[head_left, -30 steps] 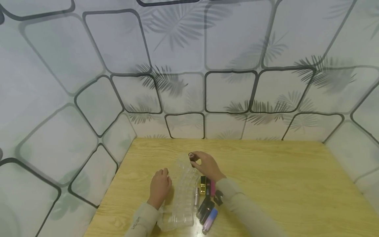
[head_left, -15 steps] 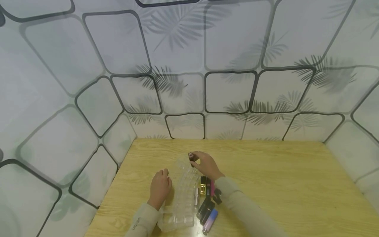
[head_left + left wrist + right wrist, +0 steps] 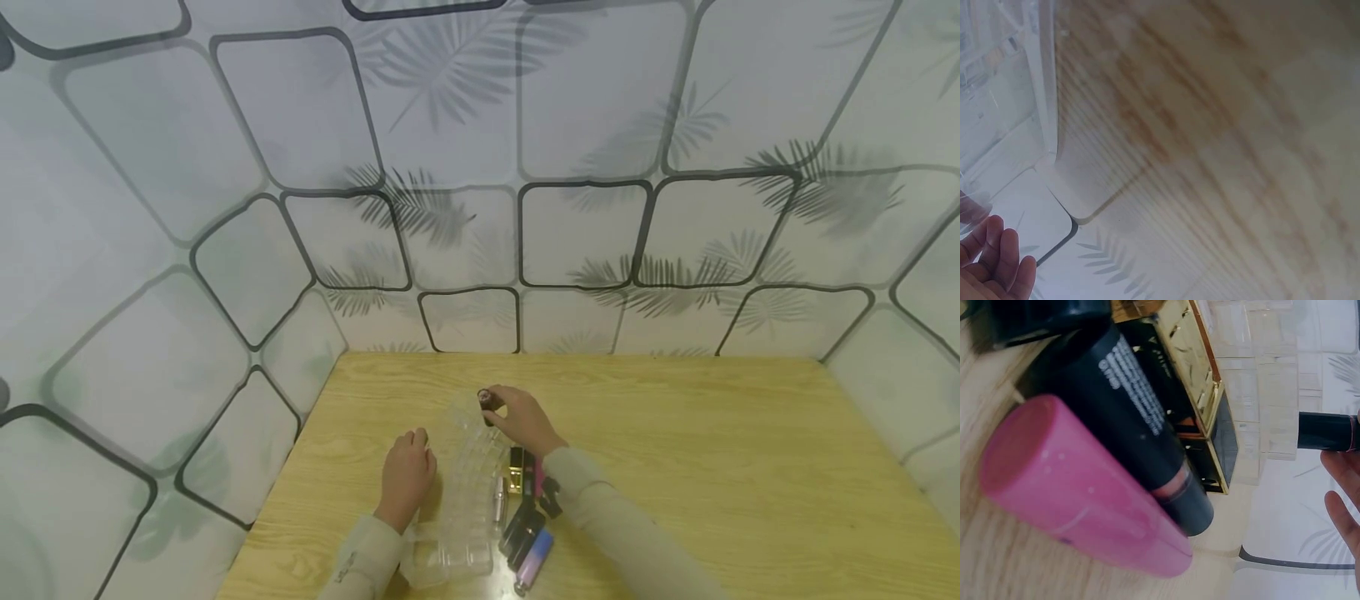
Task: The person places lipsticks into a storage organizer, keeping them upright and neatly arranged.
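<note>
Lipstick in a dark cylindrical case [image 3: 486,408], pinched by my right hand [image 3: 527,422], is at the far end of a clear plastic compartmented organiser [image 3: 467,500]; my left hand [image 3: 407,477] lies relaxed, gripping nothing, beside it; releasing the lipstick unseated could topple it

L hand [image 3: 996,269] is seen lower-left, fingers loosely bent, partly cut off by the view's edge; whether the clear plastic organizer [image 3: 1004,94] is touched can't be told. Organizer's straight side is shown upper-left. Most of the view is filled by wood-grain tabletop [image 3: 1197,112], v. blurry. Below, pale wall [image 3: 1129,222] is marked w/ grey leaf print [image 3: 1108,255] & dark rounded outline [image 3: 1060,242].
</note>
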A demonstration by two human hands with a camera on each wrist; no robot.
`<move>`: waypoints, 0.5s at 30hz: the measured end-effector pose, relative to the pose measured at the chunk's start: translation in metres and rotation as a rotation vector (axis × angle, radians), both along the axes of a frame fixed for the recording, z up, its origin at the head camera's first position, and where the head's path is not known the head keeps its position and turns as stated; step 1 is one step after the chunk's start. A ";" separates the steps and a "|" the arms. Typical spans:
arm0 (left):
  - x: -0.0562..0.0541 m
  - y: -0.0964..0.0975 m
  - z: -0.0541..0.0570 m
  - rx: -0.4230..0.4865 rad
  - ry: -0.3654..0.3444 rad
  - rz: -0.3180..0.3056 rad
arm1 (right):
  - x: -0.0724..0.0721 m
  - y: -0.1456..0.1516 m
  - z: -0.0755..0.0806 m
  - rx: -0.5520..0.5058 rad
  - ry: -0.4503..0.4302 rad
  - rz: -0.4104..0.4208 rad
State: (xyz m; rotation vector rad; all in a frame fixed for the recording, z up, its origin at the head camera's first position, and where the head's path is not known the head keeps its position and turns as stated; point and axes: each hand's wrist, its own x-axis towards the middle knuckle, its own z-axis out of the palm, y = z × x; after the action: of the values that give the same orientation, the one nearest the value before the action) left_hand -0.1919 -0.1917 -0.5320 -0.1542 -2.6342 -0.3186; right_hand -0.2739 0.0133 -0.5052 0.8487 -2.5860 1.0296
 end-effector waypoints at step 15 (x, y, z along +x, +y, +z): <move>0.000 -0.001 -0.002 0.002 -0.003 0.005 | -0.003 -0.001 -0.007 0.019 -0.009 0.009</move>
State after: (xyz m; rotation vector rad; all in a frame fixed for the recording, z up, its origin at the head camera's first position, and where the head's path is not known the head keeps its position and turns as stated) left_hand -0.1924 -0.1932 -0.5341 -0.1469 -2.6368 -0.3203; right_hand -0.2772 0.0122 -0.5127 0.8624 -2.6062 1.0152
